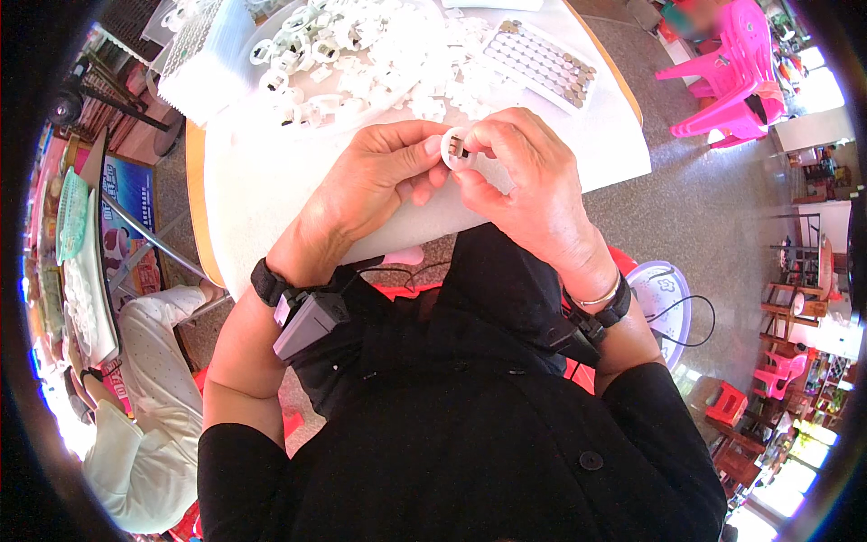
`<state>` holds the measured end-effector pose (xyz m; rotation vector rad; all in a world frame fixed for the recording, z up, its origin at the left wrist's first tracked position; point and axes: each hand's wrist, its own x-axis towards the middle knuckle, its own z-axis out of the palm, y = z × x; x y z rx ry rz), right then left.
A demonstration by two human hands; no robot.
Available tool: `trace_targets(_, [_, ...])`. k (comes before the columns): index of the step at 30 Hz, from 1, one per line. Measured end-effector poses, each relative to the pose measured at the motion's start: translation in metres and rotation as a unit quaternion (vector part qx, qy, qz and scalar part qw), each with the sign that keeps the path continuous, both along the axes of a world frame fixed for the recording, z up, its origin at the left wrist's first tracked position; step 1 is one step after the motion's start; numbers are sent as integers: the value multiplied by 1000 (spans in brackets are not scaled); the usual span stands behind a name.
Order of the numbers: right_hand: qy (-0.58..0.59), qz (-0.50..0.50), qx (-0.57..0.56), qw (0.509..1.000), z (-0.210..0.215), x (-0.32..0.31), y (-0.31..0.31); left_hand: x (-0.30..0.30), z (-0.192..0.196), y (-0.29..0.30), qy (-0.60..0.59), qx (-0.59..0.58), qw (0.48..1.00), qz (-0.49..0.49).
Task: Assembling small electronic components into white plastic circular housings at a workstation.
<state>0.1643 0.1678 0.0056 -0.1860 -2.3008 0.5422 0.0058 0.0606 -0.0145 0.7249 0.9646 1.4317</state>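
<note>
Both hands, left hand [370, 181] and right hand [519, 176], pinch a white plastic ring [456, 147].

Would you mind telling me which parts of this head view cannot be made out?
- White ring part: the fingers of the left hand and right hand cover most of it, and its dark insert is too small to identify.
- Tray of round pieces: too small to tell what they are.
- Pile of white parts: cut off by the top edge.
- Table: near edge hidden behind the forearms.

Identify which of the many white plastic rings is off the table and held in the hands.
The white ring pinched between both hands' fingertips, left hand and right hand; the other rings lie heaped on the table.
</note>
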Motion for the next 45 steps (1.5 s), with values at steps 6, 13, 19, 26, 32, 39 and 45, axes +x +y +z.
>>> trace_targets(6, [-2, 6, 10, 1000, 0, 0, 1, 1, 4, 0, 12, 5, 1000, -5])
trace_targets(13, [-8, 0, 2, 1000, -2, 3, 3, 2, 1, 1, 8, 10, 1000, 14])
trace_targets(19, [-9, -18, -28, 999, 6, 5, -1, -4, -8, 1, -27, 52, 998, -4])
trace_targets(26, [-11, -4, -33, 999, -2, 0, 3, 6, -2, 3, -77, 53, 995, 26])
trace_targets(32, [-13, -4, -55, 998, -4, -5, 0, 4, -3, 2, -69, 8, 997, 45])
trace_targets(39, [-2, 13, -25, 1000, -7, -3, -1, 3, -3, 4, -80, 21, 996, 44])
trace_targets(45, [26, 18, -136, 990, 6, 3, -2, 0, -4, 0, -98, 25, 994, 38])
